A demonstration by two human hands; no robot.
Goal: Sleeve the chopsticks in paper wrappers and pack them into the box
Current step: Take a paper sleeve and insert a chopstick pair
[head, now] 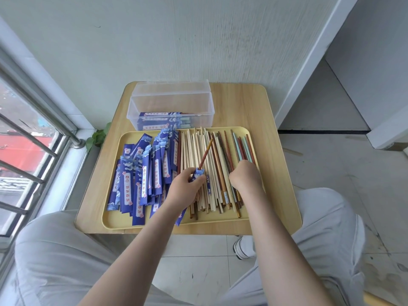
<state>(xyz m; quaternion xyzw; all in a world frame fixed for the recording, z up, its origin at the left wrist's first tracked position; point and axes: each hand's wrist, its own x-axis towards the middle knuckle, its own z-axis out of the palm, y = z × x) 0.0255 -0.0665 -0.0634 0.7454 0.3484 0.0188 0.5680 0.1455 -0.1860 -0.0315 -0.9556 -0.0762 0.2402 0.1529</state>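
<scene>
Nearest, at the bottom of the frame, we see our own knees in pale trousers, with both forearms reaching up toward the middle of the picture. Our left hand is curled round a blue paper wrapper, from whose mouth a reddish-brown chopstick stands out, slanting toward the upper right. Our right hand is bent down onto the loose chopsticks just right of centre; its fingers are tucked under, so we cannot tell whether they pinch a stick or merely press on the heap. Both hands work over the yellow tray, where the empty wrappers lie fanned across the left half and the bare sticks fill the right half. Beyond the tray, above centre, stands the clear plastic box, with a few sleeved pairs lying on its floor; the whole rests on a small wooden table against the wall. The sleeve appears to hold one stick only, so the risk we judge likeliest is a mismatched partner, since pale, dark, red and teal sticks are mingled in the heap. The thin paper may also crumple or split at the mouth if a second tip is forced in askew, and rummaging could roll sticks off the tray's near edge.
</scene>
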